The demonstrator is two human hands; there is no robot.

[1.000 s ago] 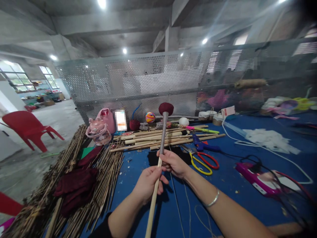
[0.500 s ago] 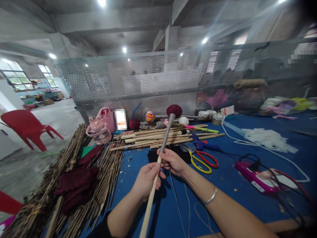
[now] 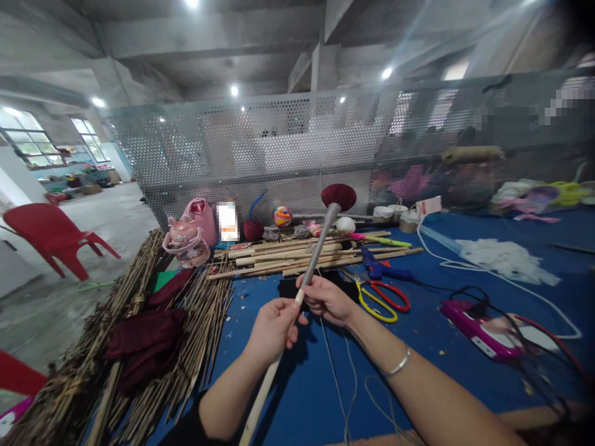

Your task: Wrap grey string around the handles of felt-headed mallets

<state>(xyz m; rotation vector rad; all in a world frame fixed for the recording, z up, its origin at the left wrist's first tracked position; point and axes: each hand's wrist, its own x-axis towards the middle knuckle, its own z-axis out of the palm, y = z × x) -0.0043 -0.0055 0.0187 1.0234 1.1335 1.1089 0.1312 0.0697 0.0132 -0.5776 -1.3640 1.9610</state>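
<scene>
From here, the left hand (image 3: 269, 331) is gripping the pale stick (image 3: 261, 399) while the right hand (image 3: 331, 301) is pinching its grey wrap (image 3: 320, 244), apparently steadying the maroon head (image 3: 339, 196) toward one o'clock above the bench (image 3: 302, 396).

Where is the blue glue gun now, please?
In the head view, the blue glue gun lies on the table right of the hands, just behind the red and yellow scissors handles.

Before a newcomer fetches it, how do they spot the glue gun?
On the blue table, find the scissors with red and yellow handles. The glue gun lies just beyond them: blue, pistol-shaped, trailing a black cord, unlike the pale sticks alongside.
</scene>
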